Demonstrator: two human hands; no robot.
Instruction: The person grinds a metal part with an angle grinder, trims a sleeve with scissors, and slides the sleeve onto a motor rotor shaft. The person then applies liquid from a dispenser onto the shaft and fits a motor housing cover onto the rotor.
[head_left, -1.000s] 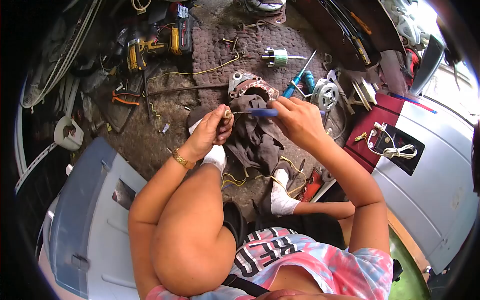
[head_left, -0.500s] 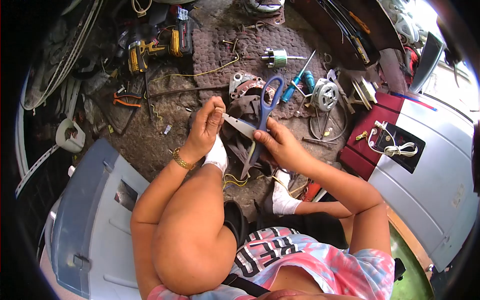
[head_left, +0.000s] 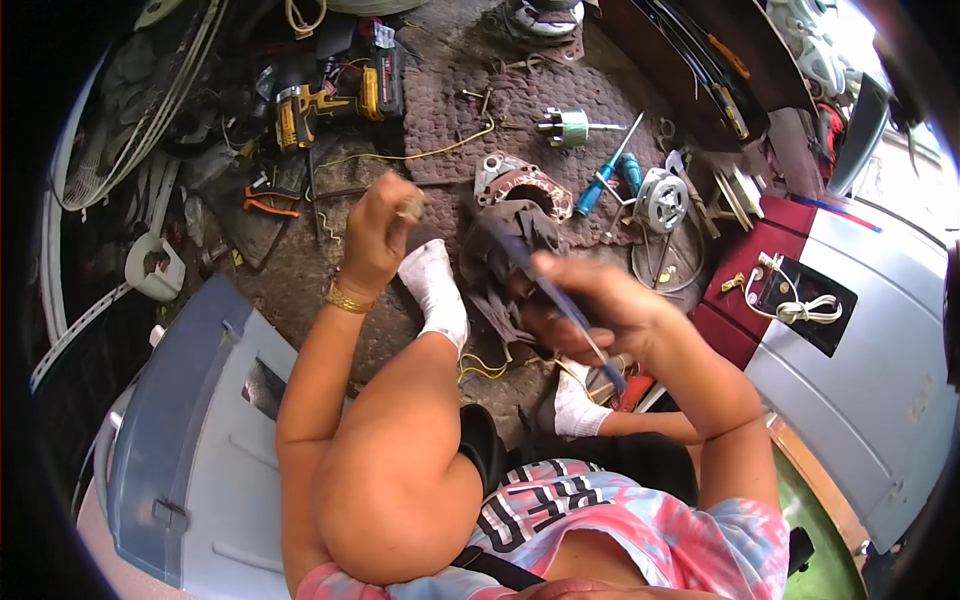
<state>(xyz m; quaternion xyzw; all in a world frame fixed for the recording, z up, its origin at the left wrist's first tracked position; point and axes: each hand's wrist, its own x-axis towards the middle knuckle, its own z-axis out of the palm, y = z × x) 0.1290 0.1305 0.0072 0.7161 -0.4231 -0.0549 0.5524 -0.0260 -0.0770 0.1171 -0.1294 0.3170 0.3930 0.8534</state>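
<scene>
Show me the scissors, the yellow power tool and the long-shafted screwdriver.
Scissors (head_left: 572, 314), head view: on a motion-blurred blue part.
Yellow power tool (head_left: 298, 115), head view: on its yellow body.
Long-shafted screwdriver (head_left: 596, 190), head view: on its turquoise handle.

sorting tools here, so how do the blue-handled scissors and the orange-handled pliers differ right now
The blue-handled scissors are held in the right hand; the orange-handled pliers lie untouched by either hand. The scissors look blurred, the pliers sharper. Both are hand tools.
</scene>
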